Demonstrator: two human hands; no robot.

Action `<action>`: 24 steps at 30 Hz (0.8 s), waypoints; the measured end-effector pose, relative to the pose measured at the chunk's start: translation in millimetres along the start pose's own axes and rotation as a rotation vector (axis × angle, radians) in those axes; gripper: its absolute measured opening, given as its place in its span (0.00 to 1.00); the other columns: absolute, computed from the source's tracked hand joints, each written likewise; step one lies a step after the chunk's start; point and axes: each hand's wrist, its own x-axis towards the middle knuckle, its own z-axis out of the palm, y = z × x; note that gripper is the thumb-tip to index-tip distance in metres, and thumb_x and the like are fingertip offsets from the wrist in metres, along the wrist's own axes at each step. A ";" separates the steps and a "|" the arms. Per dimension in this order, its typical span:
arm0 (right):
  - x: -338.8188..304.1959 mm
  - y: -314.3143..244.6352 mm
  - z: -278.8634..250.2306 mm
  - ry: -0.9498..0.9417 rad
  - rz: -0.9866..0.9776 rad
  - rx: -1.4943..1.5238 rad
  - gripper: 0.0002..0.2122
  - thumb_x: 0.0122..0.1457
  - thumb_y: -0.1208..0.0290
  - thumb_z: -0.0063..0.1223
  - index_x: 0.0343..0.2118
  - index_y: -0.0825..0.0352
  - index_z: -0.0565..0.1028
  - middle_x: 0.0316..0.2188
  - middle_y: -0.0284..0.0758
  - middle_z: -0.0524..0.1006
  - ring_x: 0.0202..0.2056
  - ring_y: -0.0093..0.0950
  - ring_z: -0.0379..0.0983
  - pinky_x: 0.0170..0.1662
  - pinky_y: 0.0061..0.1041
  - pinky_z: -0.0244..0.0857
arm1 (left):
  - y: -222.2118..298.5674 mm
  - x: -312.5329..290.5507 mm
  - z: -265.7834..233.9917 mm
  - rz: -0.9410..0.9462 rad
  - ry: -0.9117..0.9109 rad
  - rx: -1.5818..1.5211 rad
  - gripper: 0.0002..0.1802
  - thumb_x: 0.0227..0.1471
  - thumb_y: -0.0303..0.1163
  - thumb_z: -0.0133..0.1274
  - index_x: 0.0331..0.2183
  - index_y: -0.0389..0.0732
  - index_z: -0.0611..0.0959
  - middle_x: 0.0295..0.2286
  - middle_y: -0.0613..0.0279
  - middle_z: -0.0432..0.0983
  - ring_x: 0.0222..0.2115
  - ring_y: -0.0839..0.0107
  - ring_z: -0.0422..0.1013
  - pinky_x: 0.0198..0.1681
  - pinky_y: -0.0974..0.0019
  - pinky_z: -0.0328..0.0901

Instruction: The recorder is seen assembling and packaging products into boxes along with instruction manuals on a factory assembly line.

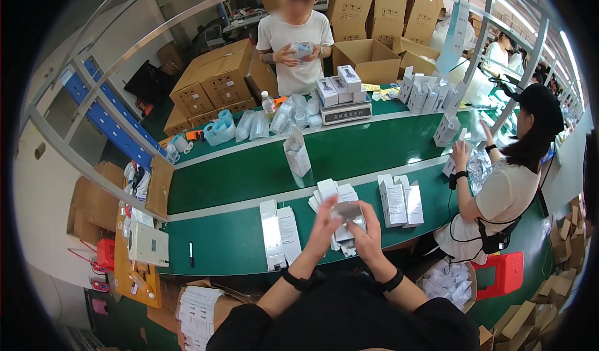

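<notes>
My left hand (321, 229) is blurring at the fingers, and it and my right hand (369, 229) are covering much of the small box (349, 212) I am holding, as well as part of the white carton pile (326, 190) beneath. The lower edge is cutting off my black top (349, 313) and the brown cartons (521, 317) at near right, while the print on the white box (288, 232) at left is showing too small for reading. At the far side, a person's fingers are partly hiding a clear item (304, 50) I am not making out.
</notes>
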 end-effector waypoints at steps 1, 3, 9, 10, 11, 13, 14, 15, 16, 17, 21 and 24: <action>2.5 2.1 -2.0 0.060 -0.103 -0.121 0.23 0.62 0.68 0.53 0.58 0.72 0.69 0.52 0.41 0.72 0.56 0.32 0.68 0.60 0.30 0.60 | -0.5 5.6 9.8 -0.237 0.011 -0.149 0.34 0.60 0.38 0.60 0.62 0.40 0.67 0.57 0.54 0.67 0.58 0.65 0.66 0.64 0.63 0.59; 3.7 3.7 -2.3 0.117 -0.203 -0.240 0.21 0.62 0.67 0.54 0.56 0.72 0.70 0.51 0.41 0.73 0.54 0.33 0.68 0.59 0.31 0.60 | -2.7 9.0 18.3 -0.475 0.026 -0.296 0.32 0.61 0.37 0.58 0.62 0.40 0.67 0.57 0.55 0.67 0.58 0.65 0.66 0.64 0.64 0.59; 1.6 17.3 -10.4 0.143 -0.047 -0.072 0.19 0.58 0.73 0.50 0.53 0.71 0.70 0.45 0.38 0.74 0.49 0.29 0.70 0.57 0.27 0.60 | -15.6 6.4 29.5 -0.212 0.046 -0.249 0.25 0.63 0.31 0.49 0.60 0.40 0.68 0.61 0.57 0.63 0.61 0.64 0.61 0.66 0.61 0.55; 0.5 20.6 -13.1 0.154 -0.010 -0.004 0.19 0.58 0.74 0.48 0.53 0.71 0.70 0.44 0.37 0.74 0.49 0.27 0.70 0.57 0.24 0.60 | -17.3 5.1 30.2 -0.107 0.021 -0.235 0.24 0.62 0.30 0.49 0.59 0.40 0.68 0.61 0.58 0.63 0.62 0.62 0.60 0.66 0.59 0.55; 1.3 21.7 -15.9 0.156 -0.007 -0.003 0.19 0.58 0.74 0.48 0.53 0.71 0.70 0.44 0.37 0.74 0.49 0.27 0.70 0.57 0.24 0.60 | -17.6 6.0 29.3 -0.110 0.021 -0.235 0.24 0.62 0.30 0.49 0.59 0.40 0.68 0.61 0.58 0.63 0.62 0.62 0.60 0.66 0.59 0.55; 4.0 23.1 -21.3 0.126 -0.037 0.070 0.20 0.55 0.75 0.49 0.53 0.71 0.70 0.44 0.37 0.74 0.47 0.27 0.70 0.55 0.24 0.62 | -17.0 8.9 24.2 -0.054 -0.087 -0.030 0.19 0.59 0.27 0.47 0.52 0.40 0.69 0.61 0.57 0.61 0.62 0.61 0.58 0.67 0.60 0.52; 4.3 24.0 -22.9 0.112 -0.052 0.107 0.21 0.54 0.75 0.49 0.53 0.71 0.70 0.44 0.36 0.75 0.47 0.27 0.71 0.54 0.23 0.63 | -17.2 9.8 23.2 -0.026 -0.141 0.072 0.16 0.58 0.25 0.46 0.49 0.40 0.69 0.62 0.57 0.61 0.63 0.61 0.57 0.67 0.61 0.50; 3.7 24.6 -23.9 0.114 -0.049 0.107 0.21 0.54 0.75 0.49 0.53 0.71 0.70 0.44 0.36 0.75 0.47 0.27 0.71 0.54 0.23 0.63 | -17.7 9.7 23.9 -0.029 -0.143 0.072 0.16 0.58 0.25 0.46 0.49 0.40 0.69 0.62 0.57 0.61 0.63 0.61 0.57 0.67 0.61 0.50; 2.6 23.7 -23.9 0.121 -0.038 0.062 0.21 0.53 0.75 0.49 0.52 0.71 0.70 0.44 0.36 0.75 0.46 0.27 0.71 0.53 0.23 0.63 | -16.7 9.0 25.0 -0.059 -0.135 0.099 0.15 0.57 0.24 0.46 0.47 0.40 0.68 0.61 0.57 0.61 0.62 0.61 0.57 0.67 0.61 0.50; 1.6 22.8 -23.6 0.128 -0.026 0.017 0.21 0.53 0.75 0.50 0.52 0.71 0.70 0.44 0.36 0.75 0.46 0.26 0.71 0.52 0.23 0.64 | -14.6 8.4 26.5 -0.088 -0.128 0.127 0.14 0.55 0.23 0.46 0.45 0.40 0.67 0.61 0.56 0.61 0.62 0.60 0.57 0.67 0.61 0.50; 0.6 28.3 -18.9 0.132 0.037 -0.016 0.21 0.51 0.76 0.50 0.51 0.70 0.71 0.44 0.35 0.75 0.45 0.26 0.71 0.51 0.23 0.65 | -17.9 9.1 25.0 -0.128 -0.091 0.260 0.11 0.55 0.21 0.44 0.42 0.40 0.66 0.60 0.51 0.61 0.62 0.56 0.57 0.67 0.58 0.50; -1.2 37.5 -18.1 0.133 0.095 0.014 0.21 0.51 0.76 0.49 0.51 0.70 0.72 0.44 0.35 0.75 0.45 0.26 0.71 0.51 0.23 0.65 | -25.8 9.3 20.0 -0.142 -0.094 0.335 0.12 0.55 0.20 0.45 0.43 0.39 0.67 0.59 0.48 0.61 0.62 0.54 0.57 0.67 0.57 0.51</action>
